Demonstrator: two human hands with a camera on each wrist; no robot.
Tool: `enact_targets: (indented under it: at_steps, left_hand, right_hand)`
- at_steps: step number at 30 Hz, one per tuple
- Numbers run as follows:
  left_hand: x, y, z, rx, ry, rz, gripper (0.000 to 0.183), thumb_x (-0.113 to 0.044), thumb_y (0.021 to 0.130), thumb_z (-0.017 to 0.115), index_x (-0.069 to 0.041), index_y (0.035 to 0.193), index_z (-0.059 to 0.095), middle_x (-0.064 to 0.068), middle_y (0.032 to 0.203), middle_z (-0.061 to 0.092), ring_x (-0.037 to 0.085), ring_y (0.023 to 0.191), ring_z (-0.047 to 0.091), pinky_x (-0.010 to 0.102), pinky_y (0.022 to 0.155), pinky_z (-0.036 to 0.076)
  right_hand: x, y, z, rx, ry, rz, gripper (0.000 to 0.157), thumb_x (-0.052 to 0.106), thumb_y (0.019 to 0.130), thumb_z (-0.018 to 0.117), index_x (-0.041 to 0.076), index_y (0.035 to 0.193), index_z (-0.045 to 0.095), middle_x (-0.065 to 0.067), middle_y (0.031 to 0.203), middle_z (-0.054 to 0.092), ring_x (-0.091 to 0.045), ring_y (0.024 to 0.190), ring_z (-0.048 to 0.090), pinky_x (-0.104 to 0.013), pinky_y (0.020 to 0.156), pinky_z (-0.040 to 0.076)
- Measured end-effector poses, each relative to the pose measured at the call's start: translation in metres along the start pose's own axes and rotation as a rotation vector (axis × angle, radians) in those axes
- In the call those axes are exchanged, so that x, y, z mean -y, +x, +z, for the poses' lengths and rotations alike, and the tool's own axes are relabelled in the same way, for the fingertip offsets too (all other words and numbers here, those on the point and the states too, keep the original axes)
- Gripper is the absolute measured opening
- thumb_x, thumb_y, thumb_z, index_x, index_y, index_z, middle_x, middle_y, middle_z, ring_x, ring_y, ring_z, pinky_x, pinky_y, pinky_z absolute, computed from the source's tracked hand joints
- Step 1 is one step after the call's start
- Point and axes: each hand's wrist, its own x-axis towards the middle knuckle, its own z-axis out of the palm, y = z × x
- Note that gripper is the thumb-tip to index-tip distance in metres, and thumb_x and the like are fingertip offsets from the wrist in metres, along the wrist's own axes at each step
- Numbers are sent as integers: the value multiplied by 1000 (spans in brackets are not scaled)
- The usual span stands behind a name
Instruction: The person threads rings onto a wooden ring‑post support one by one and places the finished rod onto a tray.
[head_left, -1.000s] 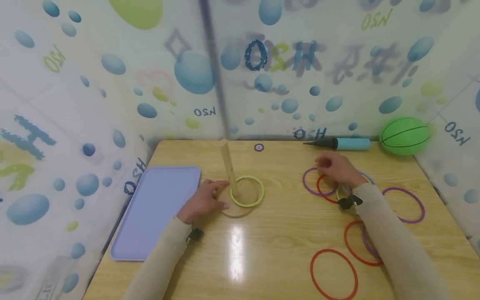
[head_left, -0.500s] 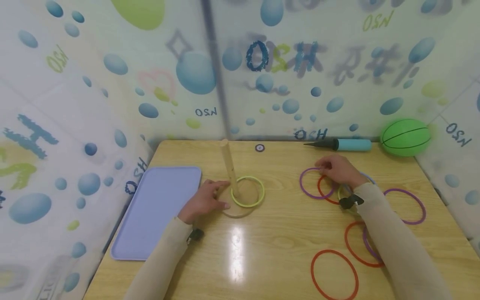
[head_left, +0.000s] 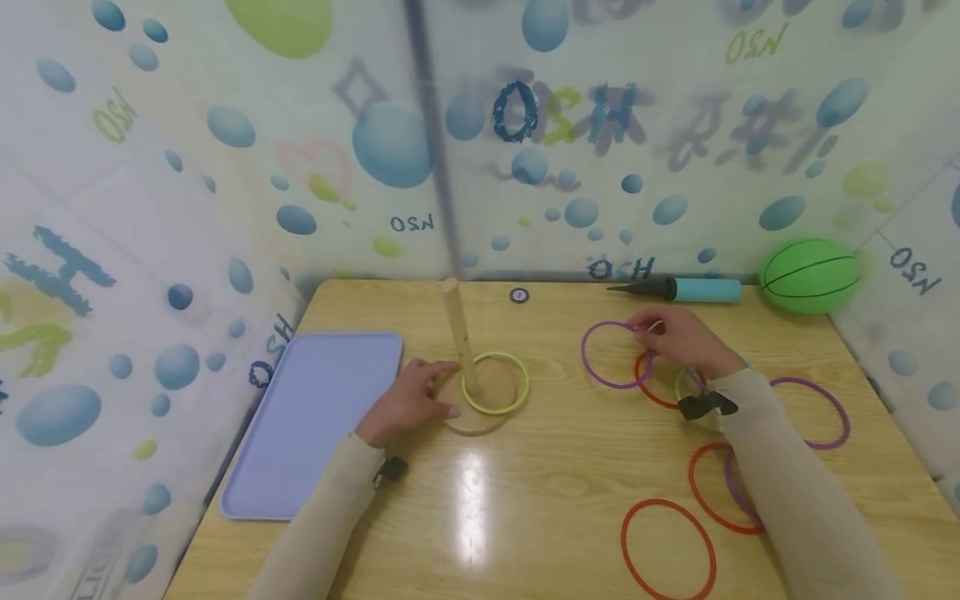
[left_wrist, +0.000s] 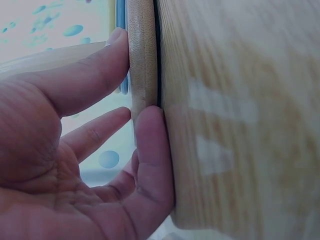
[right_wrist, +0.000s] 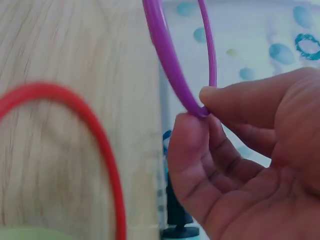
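Observation:
My left hand (head_left: 408, 404) holds the edge of the round wooden base (left_wrist: 142, 55) of a peg stand (head_left: 460, 342). In the left wrist view, its thumb and curled fingers lie against the rim. A yellow-green ring (head_left: 527, 385) lies around the foot of the upright peg. On the right, my right hand (head_left: 681, 340) pinches a purple ring (right_wrist: 167, 60) between thumb and fingers, and the ring tilts up off the table. Beneath that hand lie a red ring (right_wrist: 107, 145) and a yellowish ring (head_left: 678, 387), both partly hidden.
A lilac tray (head_left: 330, 408) lies left of the stand. Several more rings, including a red ring (head_left: 624, 542) and a purple ring (head_left: 847, 417), lie on the right. A blue pump (head_left: 707, 290), a green ball (head_left: 810, 277) and a small round disc (head_left: 519, 295) are along the back.
My right hand has taken hold of the purple ring and shifted it left and up from the pile. The left hand keeps its place at the stand's base.

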Motion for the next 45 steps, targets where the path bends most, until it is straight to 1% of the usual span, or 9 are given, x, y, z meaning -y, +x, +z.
enact_targets:
  at_steps: [8, 12, 14, 18, 26, 31, 35, 40, 45]
  left_hand:
    - [0, -1, -1, 2, -1, -2, 76, -25, 83, 91, -21, 152, 59, 13, 115, 52, 24, 97, 48, 33, 79, 44]
    - [1, 0, 0, 4, -2, 5, 75, -26, 83, 91, -22, 152, 59, 13, 115, 52, 24, 97, 47, 33, 79, 44]
    - [1, 0, 0, 8, -5, 4, 76, -26, 83, 91, -22, 152, 59, 13, 114, 52, 23, 96, 47, 33, 78, 44]
    - [2, 1, 0, 14, -14, -2, 76, -26, 83, 91, -23, 152, 59, 13, 113, 51, 24, 96, 46, 33, 78, 43]
    - [4, 1, 2, 6, -12, 5, 75, -24, 84, 91, -21, 152, 59, 12, 113, 50, 23, 97, 46, 32, 78, 43]
    - [4, 2, 2, 8, -14, 7, 76, -23, 84, 91, -20, 152, 58, 12, 113, 50, 23, 96, 46, 32, 78, 44]
    - [2, 2, 1, 12, -13, 8, 77, -22, 83, 91, -19, 152, 58, 13, 113, 50, 23, 96, 47, 32, 78, 45]
    - [0, 2, 2, 11, -8, -4, 78, -23, 83, 91, -20, 153, 58, 13, 115, 50, 24, 99, 48, 33, 81, 45]
    - [-1, 2, 2, 14, 6, -6, 78, -24, 83, 91, -22, 154, 57, 13, 115, 50, 24, 100, 48, 34, 82, 46]
  right_hand:
    - [22, -9, 1, 9, 142, -53, 32, 12, 106, 62, -3, 135, 63, -26, 123, 67, -32, 96, 71, -38, 81, 64]
    - [33, -13, 1, -9, 166, -70, 31, 16, 105, 65, 2, 133, 65, -22, 120, 70, -26, 100, 71, -33, 81, 63]
    - [40, -16, 2, -18, 182, -86, 30, 18, 105, 66, 3, 131, 66, -19, 116, 71, -23, 99, 71, -35, 82, 64]
    - [59, -23, 2, -15, 275, -98, 28, 18, 105, 67, 2, 128, 64, -18, 112, 71, -25, 98, 74, -41, 82, 65]
    - [96, -37, 4, -42, 417, -111, 37, 29, 103, 71, 6, 131, 63, -11, 117, 69, -28, 103, 74, -35, 83, 65]
    - [116, -41, 12, -85, 525, -167, 33, 27, 102, 72, 8, 129, 64, -7, 111, 70, -21, 98, 76, -36, 84, 65]
    - [133, -41, 22, -89, 634, -222, 30, 23, 104, 70, 10, 130, 65, -7, 110, 70, -19, 97, 76, -38, 85, 64]
    - [159, -36, 37, -71, 793, -276, 23, 13, 104, 68, 11, 126, 66, -7, 109, 70, -18, 94, 76, -43, 85, 63]
    - [182, -25, 55, -45, 890, -330, 25, 8, 103, 68, 5, 128, 64, -9, 107, 70, -18, 91, 76, -42, 82, 64]
